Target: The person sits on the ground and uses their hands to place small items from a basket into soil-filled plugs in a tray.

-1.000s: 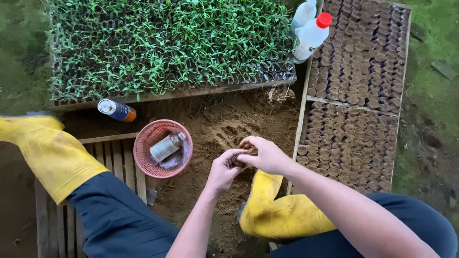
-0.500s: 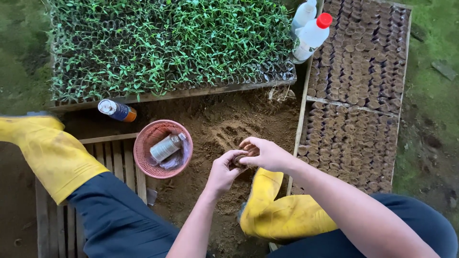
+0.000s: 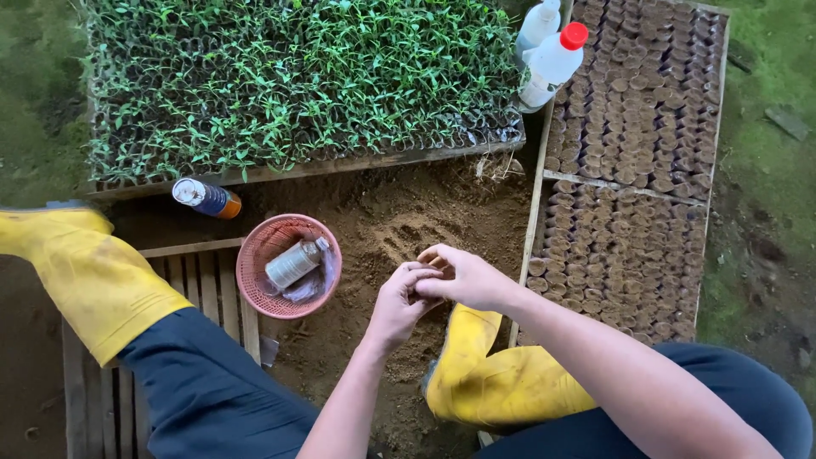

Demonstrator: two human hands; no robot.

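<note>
1. Head view: the left hand (image 3: 398, 299) and the right hand (image 3: 463, 277) meet fingertip to fingertip above a patch of loose brown soil (image 3: 399, 223). Both are curled closed around something small; what they pinch is hidden between the fingers, so it cannot be identified.
2. The forearms run off the bottom edge. Two yellow rubber boots (image 3: 501, 384) and dark blue trousers are partly cut off as well.
3. Just left of the hands sits a round pink woven plastic basket (image 3: 255, 255) holding a small grey bottle (image 3: 293, 263) and crumpled clear plastic.
4. Above lies a wooden tray of dense green seedlings (image 3: 297, 81); to the right, a wooden tray of small soil-filled brown pots (image 3: 633, 170).
5. Compared with a second ago, the hands remain joined in nearly the same spot.
</note>
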